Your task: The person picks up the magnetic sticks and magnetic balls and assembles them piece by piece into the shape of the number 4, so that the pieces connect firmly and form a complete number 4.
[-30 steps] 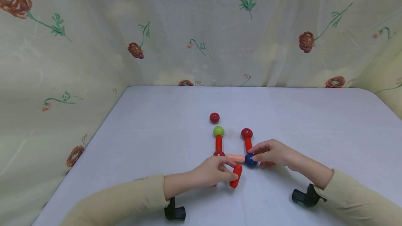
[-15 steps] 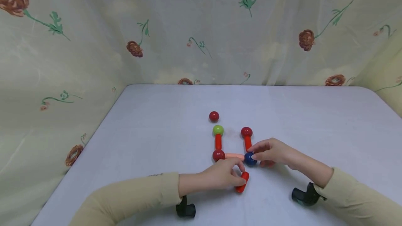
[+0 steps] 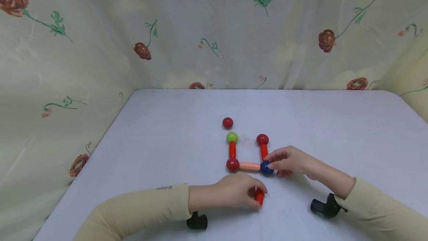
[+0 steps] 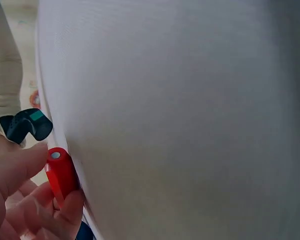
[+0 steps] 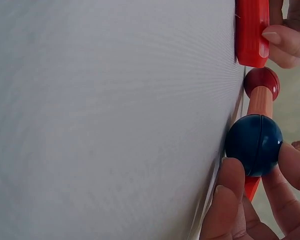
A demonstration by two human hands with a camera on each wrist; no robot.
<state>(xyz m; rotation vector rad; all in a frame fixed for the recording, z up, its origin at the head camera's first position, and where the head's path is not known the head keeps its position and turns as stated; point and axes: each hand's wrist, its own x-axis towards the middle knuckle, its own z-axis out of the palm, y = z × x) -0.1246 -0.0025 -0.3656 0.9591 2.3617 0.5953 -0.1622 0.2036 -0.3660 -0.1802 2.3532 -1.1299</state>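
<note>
Between thumb and fingers, my left hand (image 3: 235, 192) pinches a red magnetic rod (image 3: 259, 197). A round metal magnet shows in the end of that red rod (image 4: 62, 175) in the left wrist view. My right hand (image 3: 291, 161) holds a blue ball (image 3: 266, 168) with its fingertips. A pink rod (image 3: 249, 167) joins the blue ball to a red ball (image 3: 232, 164) on the left. From this red ball another red rod (image 3: 232, 150) runs back to a green ball (image 3: 232, 137). Behind the blue ball, a red rod (image 3: 264, 152) leads to a second red ball (image 3: 262, 139).
A loose red ball (image 3: 227, 122) lies behind the green one, apart from it. Everything rests on a white-covered table (image 3: 167, 137). A flowered curtain (image 3: 187, 32) hangs beyond its back edge. Black wrist cameras (image 3: 197, 221) sit under both forearms.
My left hand has carried its red rod rightward and toward the table's front, and its fingers now cover more of it. The right hand stays on the blue ball.
</note>
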